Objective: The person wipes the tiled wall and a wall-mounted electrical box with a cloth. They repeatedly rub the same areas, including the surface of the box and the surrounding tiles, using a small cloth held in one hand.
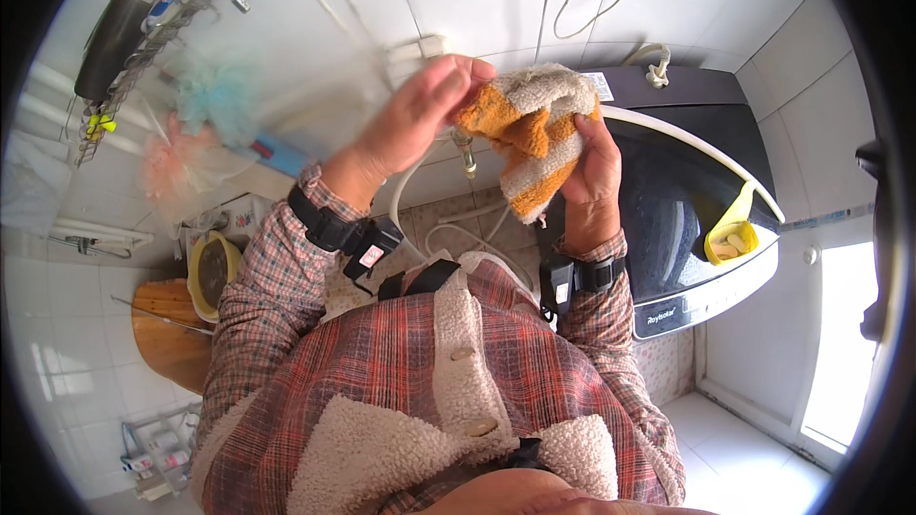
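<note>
A fluffy cloth (pixel 551 132) with orange and pale grey stripes is held up in front of me, crumpled and partly folded. My left hand (pixel 418 118) grips its left edge, with the fingertips partly behind the fabric. On the other side, my right hand (pixel 595 164) pinches the cloth, its thumb lying on the near face. Just below and behind the cloth, a metal tap (pixel 466 156) projects from the wall. To the right stands a washing machine (pixel 687 193) with a dark glossy lid, close to my right hand.
A yellow scoop (pixel 731 239) and a white hose (pixel 705 143) lie on the washing machine. At the left are a wire rack (pixel 143 57), hanging mesh bath puffs (pixel 218 96), a yellow basin (pixel 215 275) and a wooden board (pixel 168 332). More hose (pixel 465 229) lies on the floor.
</note>
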Demonstrator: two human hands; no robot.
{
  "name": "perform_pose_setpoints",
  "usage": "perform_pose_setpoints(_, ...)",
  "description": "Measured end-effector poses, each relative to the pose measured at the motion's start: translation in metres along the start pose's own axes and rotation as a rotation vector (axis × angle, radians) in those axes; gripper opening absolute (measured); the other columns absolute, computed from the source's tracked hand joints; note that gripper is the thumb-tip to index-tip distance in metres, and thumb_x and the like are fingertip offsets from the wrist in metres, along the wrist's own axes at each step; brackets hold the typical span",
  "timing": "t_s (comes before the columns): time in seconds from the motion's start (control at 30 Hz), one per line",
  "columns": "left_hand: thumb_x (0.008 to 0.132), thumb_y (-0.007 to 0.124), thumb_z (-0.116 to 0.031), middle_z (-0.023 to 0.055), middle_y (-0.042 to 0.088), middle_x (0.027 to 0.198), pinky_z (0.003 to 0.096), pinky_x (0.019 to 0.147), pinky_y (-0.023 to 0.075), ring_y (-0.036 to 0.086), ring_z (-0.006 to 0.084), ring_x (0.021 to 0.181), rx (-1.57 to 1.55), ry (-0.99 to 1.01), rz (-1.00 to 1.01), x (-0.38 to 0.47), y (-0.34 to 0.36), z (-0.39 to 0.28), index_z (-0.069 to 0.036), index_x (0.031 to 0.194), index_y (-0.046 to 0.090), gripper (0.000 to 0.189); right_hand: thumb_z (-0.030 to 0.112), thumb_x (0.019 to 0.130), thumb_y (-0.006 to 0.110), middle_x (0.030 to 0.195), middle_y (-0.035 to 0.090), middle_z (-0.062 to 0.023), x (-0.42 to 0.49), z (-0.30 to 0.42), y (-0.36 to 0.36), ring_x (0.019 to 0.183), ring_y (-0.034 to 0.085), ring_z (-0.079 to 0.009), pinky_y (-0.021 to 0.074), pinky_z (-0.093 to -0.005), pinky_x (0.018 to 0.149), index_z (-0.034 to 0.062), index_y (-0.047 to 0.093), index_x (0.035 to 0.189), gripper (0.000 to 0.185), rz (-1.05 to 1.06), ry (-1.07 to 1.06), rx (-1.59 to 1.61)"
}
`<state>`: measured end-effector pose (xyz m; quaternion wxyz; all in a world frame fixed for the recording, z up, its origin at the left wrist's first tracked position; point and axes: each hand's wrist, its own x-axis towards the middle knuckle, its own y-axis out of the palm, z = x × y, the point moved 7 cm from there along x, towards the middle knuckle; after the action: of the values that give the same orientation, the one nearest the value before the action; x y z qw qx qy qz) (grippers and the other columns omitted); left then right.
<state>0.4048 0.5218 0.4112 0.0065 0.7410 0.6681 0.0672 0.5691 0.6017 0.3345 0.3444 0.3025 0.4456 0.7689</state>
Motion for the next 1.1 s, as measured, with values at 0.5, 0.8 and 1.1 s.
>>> perform_pose_setpoints(0.5, 0.097, 0.064, -0.018, 0.0023, 0.067, 0.110, 0.0284, 0.085, 0.0526, 0.064, 0.0107, 0.096, -0.106, 0.162, -0.219, 0.017, 0.005, -0.005, 0.000, 0.119, 0.061, 0.028, 0.020, 0.093, 0.068, 0.131, 0.058, -0.0128, -0.018, -0.023, 0.005, 0.120, 0.057, -0.0213, 0.0453, -0.0369, 0.104, -0.0042, 0.042, 0.140, 0.059, 0.138, 0.143, -0.376)
perform_pose_setpoints(0.8, 0.087, 0.069, -0.015, 0.0178, 0.066, 0.100, 0.0409, 0.072, 0.0536, 0.066, 0.0367, 0.086, 1.146, 0.426, -0.334, 0.007, 0.050, -0.021, -0.002, 0.113, 0.060, 0.030, 0.012, 0.090, 0.073, 0.118, 0.063, -0.0074, -0.025, -0.031, 0.011, 0.106, 0.063, -0.0174, 0.0511, -0.0332, 0.094, 0.0012, 0.052, 0.133, 0.049, 0.001, 0.101, -0.271)
perform_pose_setpoints(1.1, 0.100, 0.060, -0.020, 0.0083, 0.062, 0.121, 0.0339, 0.091, 0.0503, 0.061, 0.0175, 0.108, 0.630, 0.331, -0.281, 0.004, 0.015, -0.002, -0.004, 0.127, 0.060, 0.032, 0.008, 0.089, 0.066, 0.122, 0.060, -0.0111, -0.018, -0.018, 0.013, 0.109, 0.061, -0.0228, 0.0516, -0.0379, 0.095, 0.0001, 0.047, 0.137, 0.052, -0.024, 0.016, -0.116)
